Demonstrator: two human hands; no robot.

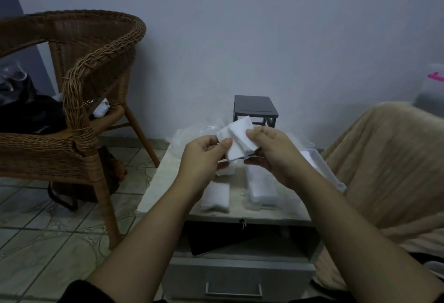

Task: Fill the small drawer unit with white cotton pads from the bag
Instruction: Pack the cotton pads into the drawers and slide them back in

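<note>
- A small stack of white cotton pads (237, 140) is held in the air above the counter (158, 182), fanned and slightly askew, just in front of the dark drawer unit (255, 109).
- The left hand (204, 156) pinches the stack's left edge, thumb on top and fingers (222, 165) closed beneath it; the right hand (276, 156) grips the right edge the same way, its fingers curled shut on the pads.
- To do this step well, I would square the pads between both hands until the edges line up, keeping the grip light so the soft cotton does not crush, then lower the stack flat into a drawer.
- More pads lie below the hands: one loose row (216, 197) to the left and a clear drawer tray (262, 188) already packed to the right. Another tray (322, 168) sits at the counter's right edge.
- The crumpled clear bag (192, 134) rests behind the hands, beside the unit, which looks to have its drawers out.
- The counter is a pale-topped low cabinet with a drawer handle (233, 289) in front.
- A wicker chair (79, 74) stands to the left on a tiled floor (48, 218); a beige blanket (389, 165) lies to the right, against a plain pale wall (240, 26).
</note>
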